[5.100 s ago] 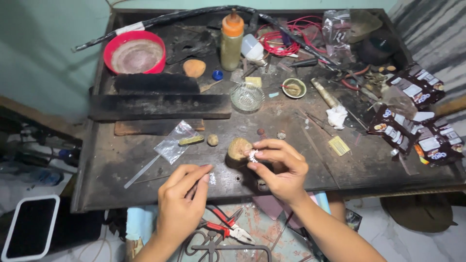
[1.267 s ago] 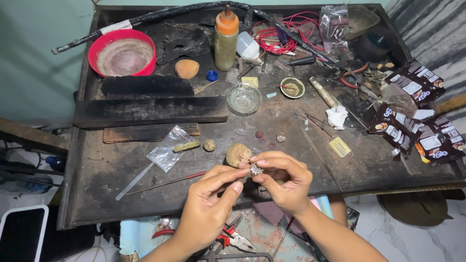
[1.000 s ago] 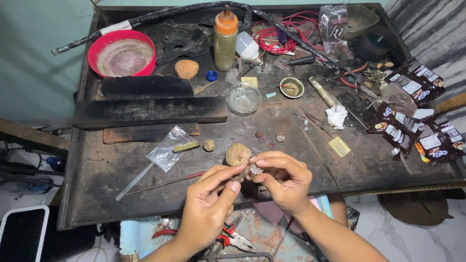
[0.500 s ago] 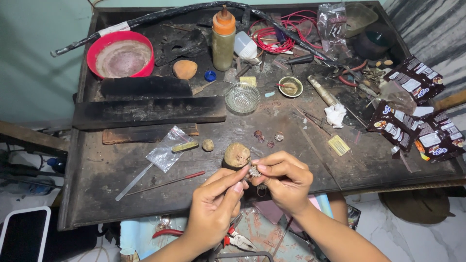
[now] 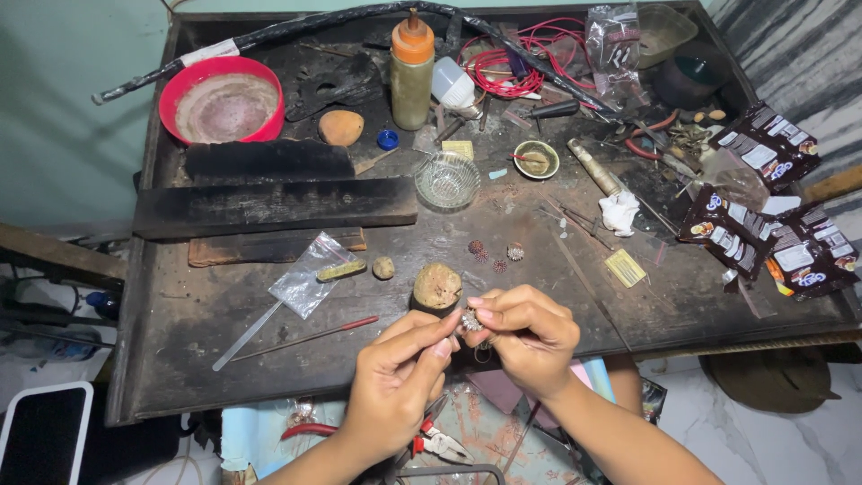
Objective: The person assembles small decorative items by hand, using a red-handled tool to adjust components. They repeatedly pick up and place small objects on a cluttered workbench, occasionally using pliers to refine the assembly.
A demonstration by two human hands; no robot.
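Five seconds back our left hand (image 5: pixel 395 382) lay low on the tabletop (image 5: pixel 180 314) edge, apart from our right hand (image 5: pixel 530 337), which alone held the small spiky silver ornament (image 5: pixel 470 319) beside the round wooden stump (image 5: pixel 436 287). Since then the left hand has come up and across, and its fingers (image 5: pixel 446 339) now meet the ornament from the left, so both hands pinch it. Over the last second both hands drifted slightly nearer the stump.
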